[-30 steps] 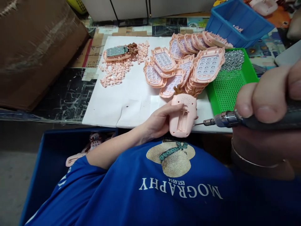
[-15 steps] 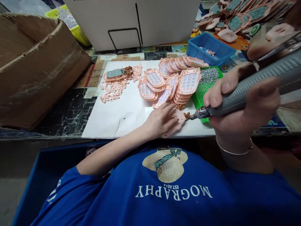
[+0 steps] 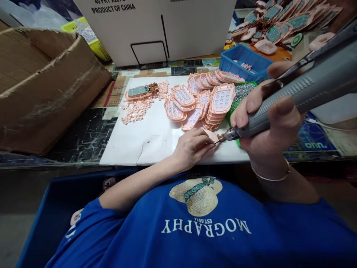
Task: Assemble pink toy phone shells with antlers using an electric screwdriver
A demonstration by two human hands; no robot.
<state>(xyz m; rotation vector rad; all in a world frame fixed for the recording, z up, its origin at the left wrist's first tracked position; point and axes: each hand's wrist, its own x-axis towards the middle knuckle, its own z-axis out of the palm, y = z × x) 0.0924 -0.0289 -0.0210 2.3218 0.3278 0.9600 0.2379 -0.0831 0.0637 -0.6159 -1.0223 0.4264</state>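
Carton: a worn brown cardboard box (image 3: 41, 85) stands at the far left, its top edge ragged.
Bin: a deep blue plastic bin (image 3: 52, 212) sits below the table edge, beside the person's blue shirt.
Sheet: a flat white sheet (image 3: 145, 126) covers the middle of the table.
Buttons: small pink rubbery buttons (image 3: 136, 108) lie scattered on the sheet's far left part.
Shells: glossy pink oval shells (image 3: 200, 100) with key holes are heaped in overlapping rows.
Left hand: the left hand (image 3: 192, 147) lies palm down, fingers curled over a pink casing (image 3: 213, 137), pinning it flat at the sheet's near edge; the casing is mostly hidden, so its long axis cannot be told.
Driver: a grey ribbed electric driver (image 3: 292, 98) slants from upper right down to lower left, its metal tip on the casing.
Right hand: the right hand (image 3: 267, 123) is wrapped tight round the driver's barrel.
Tray: a green perforated tray (image 3: 232, 108) of silvery screws (image 3: 244, 91) lies behind the driver.
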